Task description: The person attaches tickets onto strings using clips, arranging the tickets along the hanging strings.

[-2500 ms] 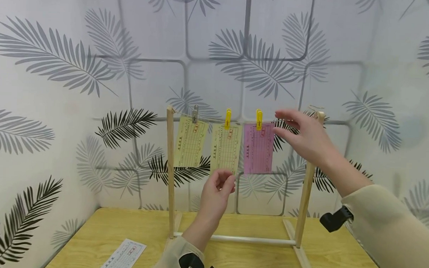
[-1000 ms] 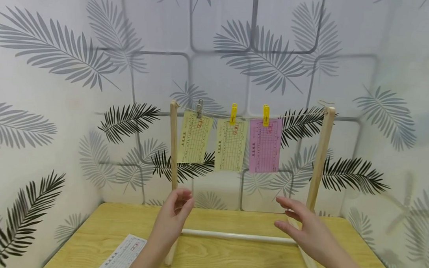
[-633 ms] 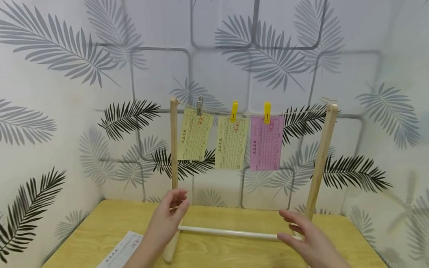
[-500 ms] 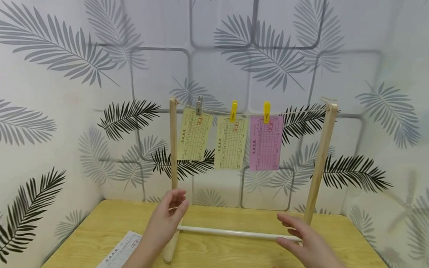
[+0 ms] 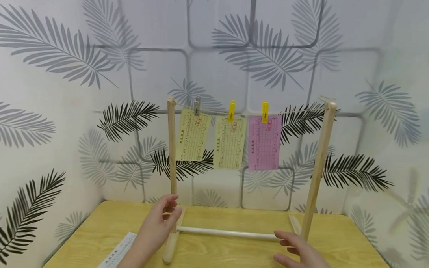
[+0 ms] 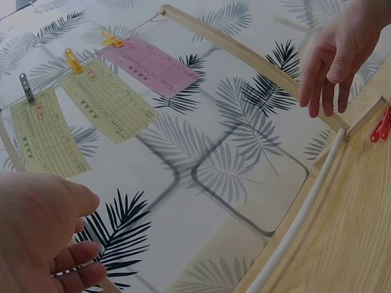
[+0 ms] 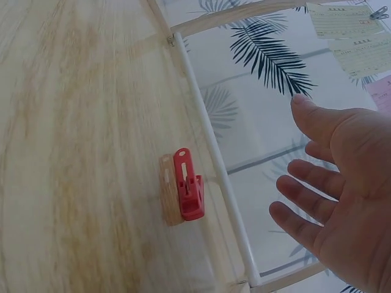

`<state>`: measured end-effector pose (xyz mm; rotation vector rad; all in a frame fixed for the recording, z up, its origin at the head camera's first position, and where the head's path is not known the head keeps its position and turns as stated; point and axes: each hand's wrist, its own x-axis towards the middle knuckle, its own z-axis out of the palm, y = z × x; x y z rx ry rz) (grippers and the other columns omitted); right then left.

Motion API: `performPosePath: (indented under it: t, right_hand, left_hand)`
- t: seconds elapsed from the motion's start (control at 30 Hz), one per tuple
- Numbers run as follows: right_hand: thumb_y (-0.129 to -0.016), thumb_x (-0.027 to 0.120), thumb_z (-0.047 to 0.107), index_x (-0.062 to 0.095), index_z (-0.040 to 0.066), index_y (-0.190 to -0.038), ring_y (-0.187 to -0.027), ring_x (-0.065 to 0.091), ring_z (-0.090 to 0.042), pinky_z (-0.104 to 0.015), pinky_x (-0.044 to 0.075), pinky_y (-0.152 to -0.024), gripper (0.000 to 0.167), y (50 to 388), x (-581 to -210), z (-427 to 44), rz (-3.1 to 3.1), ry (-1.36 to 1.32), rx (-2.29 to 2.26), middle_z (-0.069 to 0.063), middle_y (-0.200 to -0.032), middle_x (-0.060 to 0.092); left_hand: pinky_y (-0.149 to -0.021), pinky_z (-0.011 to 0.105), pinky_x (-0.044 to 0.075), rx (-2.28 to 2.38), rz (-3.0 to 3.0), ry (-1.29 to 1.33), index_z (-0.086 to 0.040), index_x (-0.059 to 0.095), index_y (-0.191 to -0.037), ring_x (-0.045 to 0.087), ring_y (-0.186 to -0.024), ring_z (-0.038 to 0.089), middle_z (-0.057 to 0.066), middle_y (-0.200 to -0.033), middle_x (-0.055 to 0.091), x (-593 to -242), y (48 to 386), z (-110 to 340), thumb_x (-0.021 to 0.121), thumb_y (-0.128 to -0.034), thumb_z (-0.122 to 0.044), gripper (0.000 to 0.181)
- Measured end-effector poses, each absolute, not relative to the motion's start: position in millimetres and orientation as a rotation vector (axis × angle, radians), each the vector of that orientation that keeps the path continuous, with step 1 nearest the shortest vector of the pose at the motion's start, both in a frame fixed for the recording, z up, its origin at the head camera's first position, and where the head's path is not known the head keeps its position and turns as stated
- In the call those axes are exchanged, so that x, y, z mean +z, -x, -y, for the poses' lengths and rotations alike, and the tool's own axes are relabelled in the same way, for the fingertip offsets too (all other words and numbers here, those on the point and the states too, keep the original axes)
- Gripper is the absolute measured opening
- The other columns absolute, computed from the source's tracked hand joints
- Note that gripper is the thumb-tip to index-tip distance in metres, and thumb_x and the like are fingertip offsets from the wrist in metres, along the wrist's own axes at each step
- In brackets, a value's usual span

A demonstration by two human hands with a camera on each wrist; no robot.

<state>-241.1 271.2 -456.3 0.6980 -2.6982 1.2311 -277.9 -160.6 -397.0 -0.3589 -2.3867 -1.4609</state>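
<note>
My left hand (image 5: 154, 222) hovers beside the foot of the left post, fingers loosely bent and holding nothing. Below it a white printed slip (image 5: 115, 253) lies on the table, partly behind the forearm. My right hand (image 5: 304, 255), relaxed with fingers spread, hangs near the right post and grips nothing. The red clothespin (image 7: 190, 189) lies on the table beside the white rod, apart from that hand. Two yellow-green slips (image 5: 193, 135) and a pink slip (image 5: 264, 145) hang from a string, held by a grey clothespin (image 5: 197, 106) and two yellow clothespins (image 5: 265, 112).
Wooden posts carry the string, the left post (image 5: 172, 148) and the right post (image 5: 317, 173). A white rod (image 5: 228, 232) joins them near the wooden tabletop (image 5: 228, 256). Leaf-patterned wall covering (image 5: 216, 79) stands behind.
My right hand has come down from beside the pink slip to just above the tabletop near the red clothespin. My left hand has moved down and left, away from the middle slip.
</note>
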Motion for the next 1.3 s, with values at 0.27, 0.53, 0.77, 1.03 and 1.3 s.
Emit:
performPosePath:
  t: [0.27,0.53,0.77,1.03,1.3]
  right_hand:
    - [-0.107,0.076,0.021,0.058,-0.006,-0.151,-0.120,0.067,-0.023,-0.039,0.061,-0.095,0.055,244,-468,-273,2.700,-0.745,1.270,-0.027,-0.144,0.064]
    - [-0.108,0.073,0.018,0.049,-0.011,-0.155,-0.127,0.061,-0.049,-0.035,0.058,-0.097,0.060,250,-479,-280,2.774,-0.713,1.535,-0.035,-0.147,0.056]
    - [-0.107,0.077,0.020,0.050,-0.012,-0.154,-0.126,0.062,-0.047,-0.028,0.057,-0.093,0.063,253,-488,-282,2.820,-0.672,1.557,-0.036,-0.148,0.056]
    - [-0.107,0.076,0.024,0.052,-0.015,-0.151,-0.119,0.066,-0.034,-0.025,0.056,-0.092,0.063,257,-497,-287,2.857,-0.655,1.476,-0.023,-0.137,0.067]
    - [-0.107,0.076,0.024,0.053,-0.017,-0.149,-0.120,0.067,-0.037,-0.023,0.056,-0.092,0.063,256,-499,-290,2.855,-0.664,1.472,-0.023,-0.135,0.069]
  left_hand:
    - [-0.106,0.052,0.054,-1.414,2.453,0.352,-0.003,0.060,-0.150,0.062,-0.119,0.027,0.011,-0.129,0.066,-399,280,170,0.072,-0.1087,-0.013,0.044]
    - [-0.106,0.056,0.054,-1.357,2.516,0.299,0.002,0.057,-0.151,0.063,-0.120,0.032,0.017,-0.129,0.064,-407,287,185,0.072,-0.1092,-0.018,0.049]
    - [-0.103,0.056,0.053,-1.274,2.572,0.292,0.002,0.057,-0.152,0.063,-0.119,0.034,0.018,-0.130,0.065,-414,294,200,0.071,-0.1105,-0.019,0.048]
    - [-0.103,0.061,0.052,-1.207,2.647,0.230,0.002,0.053,-0.156,0.062,-0.123,0.039,0.022,-0.136,0.063,-423,297,212,0.070,-0.1107,-0.025,0.056]
    - [-0.103,0.061,0.053,-1.169,2.734,0.226,0.001,0.054,-0.155,0.062,-0.125,0.041,0.019,-0.135,0.063,-434,298,230,0.071,-0.1097,-0.028,0.057]
